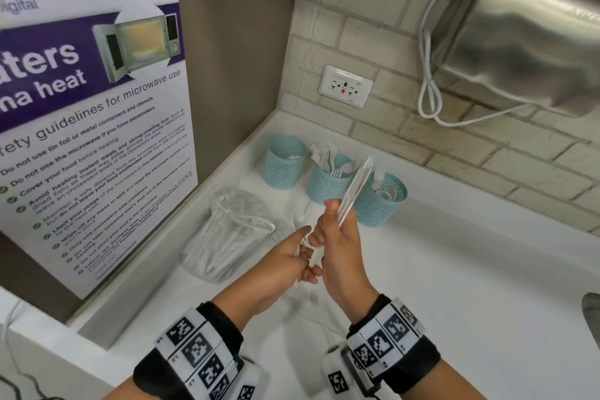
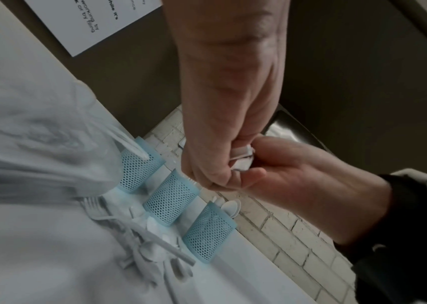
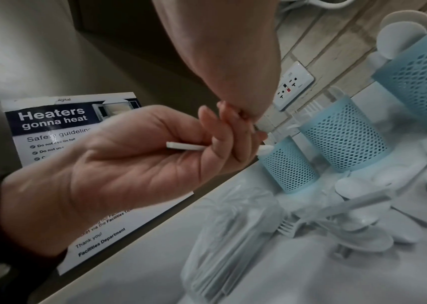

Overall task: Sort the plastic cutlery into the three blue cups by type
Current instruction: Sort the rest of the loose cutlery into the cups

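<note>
White plastic knives (image 1: 355, 187) are standing bunched in the right hand (image 1: 341, 248), whose grip is closing round their handles while the blades are pointing up and away, toward the three blue cups (image 1: 328, 183) lined up at the far side of the worktop (image 1: 454, 269). The left hand (image 1: 285, 261) is pinching the lower ends of that bunch and a thin white piece of its own, the two hands touching. The left cup (image 1: 284, 161) is looking nearly empty, the middle one is holding forks (image 1: 326, 157), and the right cup (image 1: 380, 200) is holding spoons (image 1: 384, 190). Loose cutlery (image 2: 155, 246) is lying on the worktop in front of the cups, beside a clear bag (image 1: 224, 237) of more pieces. The step in hand seems to be squaring up the knives; next, they probably need carrying over the left cup and lowering in, handles first.
</note>
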### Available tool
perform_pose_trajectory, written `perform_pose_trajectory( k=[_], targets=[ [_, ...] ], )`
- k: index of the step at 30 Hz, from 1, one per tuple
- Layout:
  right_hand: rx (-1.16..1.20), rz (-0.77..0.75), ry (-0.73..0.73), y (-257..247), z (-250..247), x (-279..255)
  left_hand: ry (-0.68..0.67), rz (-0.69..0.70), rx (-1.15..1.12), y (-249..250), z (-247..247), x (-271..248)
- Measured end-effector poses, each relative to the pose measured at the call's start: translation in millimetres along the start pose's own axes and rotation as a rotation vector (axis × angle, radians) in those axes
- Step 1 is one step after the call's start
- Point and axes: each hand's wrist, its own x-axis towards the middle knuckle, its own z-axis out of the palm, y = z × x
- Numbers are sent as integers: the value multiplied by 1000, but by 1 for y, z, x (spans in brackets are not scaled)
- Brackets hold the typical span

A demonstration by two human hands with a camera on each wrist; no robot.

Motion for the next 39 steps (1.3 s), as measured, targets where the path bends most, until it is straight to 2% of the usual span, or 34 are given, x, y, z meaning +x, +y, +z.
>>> perform_pose_trajectory(
  k=[2, 5, 10, 14, 16, 22, 26, 30, 34, 39],
  targets=[
    [0, -49, 33, -1, 3, 3, -46, -4, 20, -3, -2, -1],
    [-87, -45, 17, 5, 6, 4, -60, 7, 35, 0, -2, -3],
    [-227, 38, -145, 1, 2, 4, 31, -14, -21, -2, -9, -1],
    [-487, 43, -319, -8, -16, 18, 98, -28, -100, -4, -12, -2],
    [-446, 60, -357, -17, -23, 26, 123, -26, -155, -3, -13, -3],
    [-260, -5, -177, -44, -17, 65, 111, 7, -135, 1, -17, -7],
    [-205, -103, -91, -54, -3, 99, 98, -1, -119, -1, -21, -7],
    [-182, -131, -30, -52, 12, 132, 86, 3, -93, -1, -24, -6],
    [-227, -119, -55, -39, 25, 155, 54, 11, -47, -3, -25, -6],
    [-408, -70, -96, -24, 38, 169, 47, -3, -20, -6, -26, -4]
  ],
)
